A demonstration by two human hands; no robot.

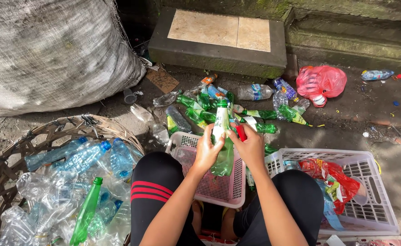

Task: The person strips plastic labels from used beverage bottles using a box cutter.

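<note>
Both hands on one green bottle [223, 150] over the pink crate [218, 189]: left hand [208, 152] grips the body, right hand [250, 148] pinches a red cutter [241, 132] at its label. Wicker basket [50, 132] at 8 o'clock looks well filled; a pile of bottles [218, 109] at 12 still lies unsorted.

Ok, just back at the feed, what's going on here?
A seated person holds a green plastic bottle upright in both hands over a pink plastic crate. The left hand grips its side; the right hand also holds a small red tool. More bottles litter the ground ahead, others fill a woven basket.
</note>
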